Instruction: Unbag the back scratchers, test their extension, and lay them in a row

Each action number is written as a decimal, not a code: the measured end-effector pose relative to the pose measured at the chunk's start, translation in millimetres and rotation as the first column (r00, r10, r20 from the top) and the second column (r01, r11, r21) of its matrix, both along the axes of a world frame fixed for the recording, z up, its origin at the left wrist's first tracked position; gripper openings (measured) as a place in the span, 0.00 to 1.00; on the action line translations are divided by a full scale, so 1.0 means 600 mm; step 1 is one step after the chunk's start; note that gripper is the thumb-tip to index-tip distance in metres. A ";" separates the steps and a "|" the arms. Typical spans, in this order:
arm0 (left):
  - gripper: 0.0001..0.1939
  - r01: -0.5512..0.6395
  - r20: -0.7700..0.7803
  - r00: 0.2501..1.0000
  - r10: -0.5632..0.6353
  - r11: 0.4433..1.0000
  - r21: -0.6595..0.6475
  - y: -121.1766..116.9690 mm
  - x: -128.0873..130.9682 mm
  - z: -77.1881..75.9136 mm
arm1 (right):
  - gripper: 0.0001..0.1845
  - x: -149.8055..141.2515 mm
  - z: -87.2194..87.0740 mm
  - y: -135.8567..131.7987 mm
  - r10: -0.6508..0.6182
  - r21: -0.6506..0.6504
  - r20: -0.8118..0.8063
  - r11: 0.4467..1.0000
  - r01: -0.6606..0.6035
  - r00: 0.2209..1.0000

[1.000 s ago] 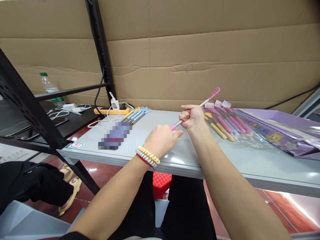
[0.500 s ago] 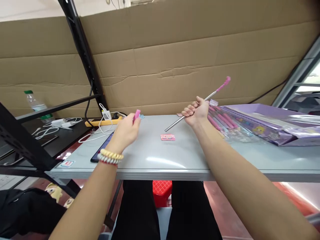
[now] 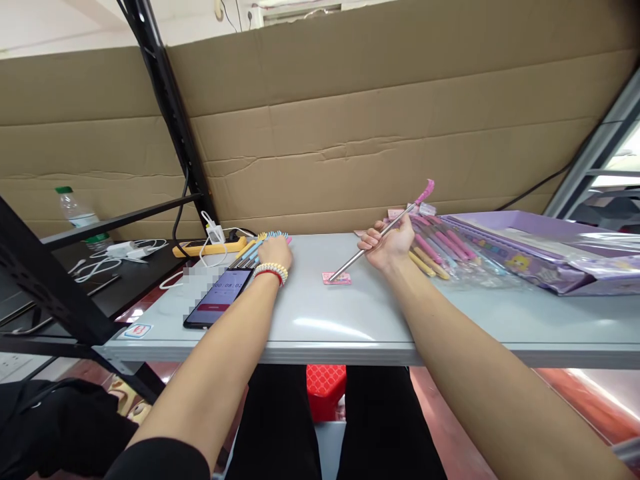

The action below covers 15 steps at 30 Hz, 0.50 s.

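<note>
My right hand [image 3: 393, 243] is closed around the thin metal rod of a back scratcher [image 3: 357, 255]. The rod slants from its pink curved end at upper right down to a small pink printed card [image 3: 337, 279] on the table. At the back left, my left hand [image 3: 275, 251] is closed beside a row of blue and yellow back scratchers [image 3: 250, 252] with comb-like ends. A bit of a pink tube [image 3: 289, 240] shows by its fingers, which are mostly hidden.
A phone [image 3: 220, 297] with a running timer lies left of centre near a yellow power strip [image 3: 210, 247] and white cables. Bagged pink and yellow back scratchers [image 3: 440, 243] lie beside a purple box [image 3: 540, 267] at right. A cardboard wall [image 3: 320, 133] stands behind.
My left hand has gone forward and right to the blue and yellow back scratchers, uncovering the phone. The back scratcher in my right hand has dropped slightly, its lower end now over the card.
</note>
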<state>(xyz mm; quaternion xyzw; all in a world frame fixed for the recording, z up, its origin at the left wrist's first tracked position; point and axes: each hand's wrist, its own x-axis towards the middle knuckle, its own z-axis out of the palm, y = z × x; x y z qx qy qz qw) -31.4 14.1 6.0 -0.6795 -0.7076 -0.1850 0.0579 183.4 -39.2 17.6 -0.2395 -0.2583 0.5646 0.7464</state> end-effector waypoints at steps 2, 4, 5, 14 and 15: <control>0.15 -0.028 -0.071 0.997 0.028 1.000 -0.002 0.003 0.000 -0.017 | 0.33 0.000 0.001 -0.001 0.013 -0.003 -0.015 1.000 -0.013 1.000; 0.16 -0.056 -0.118 0.991 0.058 0.998 0.020 0.008 -0.004 -0.024 | 0.33 -0.003 0.003 -0.003 0.023 0.002 -0.029 1.000 -0.023 0.999; 0.17 -0.066 -0.130 0.989 0.070 0.997 0.039 0.009 -0.007 -0.025 | 0.32 -0.004 0.005 -0.005 0.029 0.008 -0.032 1.000 -0.028 0.999; 0.19 0.142 0.139 0.978 -0.156 0.984 0.104 -0.004 -0.015 -0.012 | 0.28 -0.015 0.012 -0.018 0.103 0.063 0.064 0.992 -0.107 0.993; 0.21 0.282 0.242 0.924 -0.296 0.955 0.091 -0.012 -0.008 -0.009 | 0.28 -0.017 0.011 -0.017 0.099 0.075 0.069 0.992 -0.104 0.993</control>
